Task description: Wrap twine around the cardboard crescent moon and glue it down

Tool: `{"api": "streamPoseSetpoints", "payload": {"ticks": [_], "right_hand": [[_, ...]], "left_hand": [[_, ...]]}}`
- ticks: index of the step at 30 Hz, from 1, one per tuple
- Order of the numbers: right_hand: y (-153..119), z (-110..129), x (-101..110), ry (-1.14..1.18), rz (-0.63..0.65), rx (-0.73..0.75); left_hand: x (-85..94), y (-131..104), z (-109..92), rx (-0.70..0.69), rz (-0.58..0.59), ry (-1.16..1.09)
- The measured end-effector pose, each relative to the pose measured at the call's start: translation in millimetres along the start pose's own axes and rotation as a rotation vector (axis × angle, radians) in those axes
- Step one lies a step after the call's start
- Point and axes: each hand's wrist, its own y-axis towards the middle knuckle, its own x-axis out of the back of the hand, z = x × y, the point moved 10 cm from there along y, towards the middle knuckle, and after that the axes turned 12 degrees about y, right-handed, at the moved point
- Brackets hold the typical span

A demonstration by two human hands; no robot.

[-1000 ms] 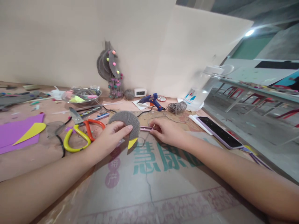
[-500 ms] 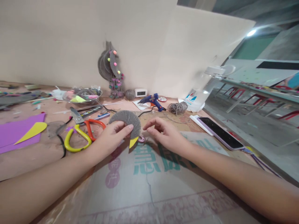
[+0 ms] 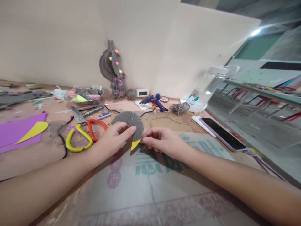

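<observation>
My left hand (image 3: 117,135) is closed round a crescent-shaped piece wound with grey yarn (image 3: 134,122), thumb on its front face. At the lower end of the crescent a bare yellow tip (image 3: 135,144) sticks out. Beside that tip, my right hand (image 3: 160,139) pinches with thumb and fingertips together. A grey yarn strand (image 3: 152,119) runs from behind these fingers back towards a loose yarn bundle (image 3: 180,108); the pinched part is mostly hidden. Below both hands lies a printed translucent sheet (image 3: 131,197) on the table.
Scissors (image 3: 78,141) with yellow and orange handles lie at left, near purple sheets (image 3: 23,128) and a yellow cut-out (image 3: 33,131). Behind are a bowl of craft bits (image 3: 83,95), a blue glue gun (image 3: 152,100) and a small clock (image 3: 142,93). A bottle (image 3: 204,91) and phone (image 3: 223,133) occupy the right.
My right hand has moved down and left to the crescent's yellow end, and its fingers have closed. They now cover the small purple ring-like piece. The left hand keeps its hold.
</observation>
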Motion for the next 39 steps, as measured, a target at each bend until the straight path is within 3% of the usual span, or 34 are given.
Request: {"api": "streamPoseSetpoints", "payload": {"ticks": [16,23,30,33,39], "right_hand": [[-1,2,7,-0.1,-0.048,0.056],[-1,4,7,-0.021,-0.043,0.063],[1,0,7,0.151,-0.022,0.055],[1,-2,9,0.185,-0.046,0.025],[-1,5,12,0.188,-0.082,0.048]], "left_hand": [[-6.3,-1,7,0.027,0.054,-0.021],[-6.6,-2,4,0.038,0.065,-0.057],[-9.0,-3,-5,-0.041,0.094,-0.012],[-11.3,-3,-13,-0.128,0.114,-0.042],[-15.1,-4,-17,-0.153,0.169,-0.089]]}}
